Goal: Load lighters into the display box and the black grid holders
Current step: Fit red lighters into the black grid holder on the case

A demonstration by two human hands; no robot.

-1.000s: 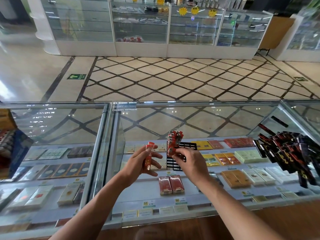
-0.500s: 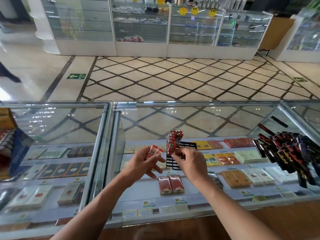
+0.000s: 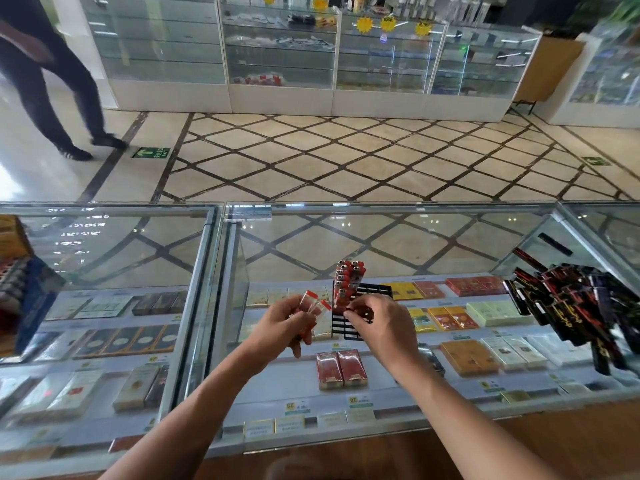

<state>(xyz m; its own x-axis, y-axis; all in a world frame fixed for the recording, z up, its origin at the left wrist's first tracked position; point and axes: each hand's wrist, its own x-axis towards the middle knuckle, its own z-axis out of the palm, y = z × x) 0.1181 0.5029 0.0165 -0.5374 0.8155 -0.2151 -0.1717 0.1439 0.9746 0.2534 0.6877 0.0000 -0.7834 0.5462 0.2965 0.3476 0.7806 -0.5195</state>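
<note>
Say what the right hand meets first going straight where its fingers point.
Most likely the grid holder, at the cells below the standing lighters; the right hand looks almost on it, but depth is unclear.

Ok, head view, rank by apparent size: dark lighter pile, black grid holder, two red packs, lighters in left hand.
1. dark lighter pile
2. black grid holder, two red packs: alike; right hand hides part of holder
3. lighters in left hand

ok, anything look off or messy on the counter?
The black pile at the right of the counter is a loose jumble, pieces at all angles. The grid holder is filled only along its left side with lighters.
</note>
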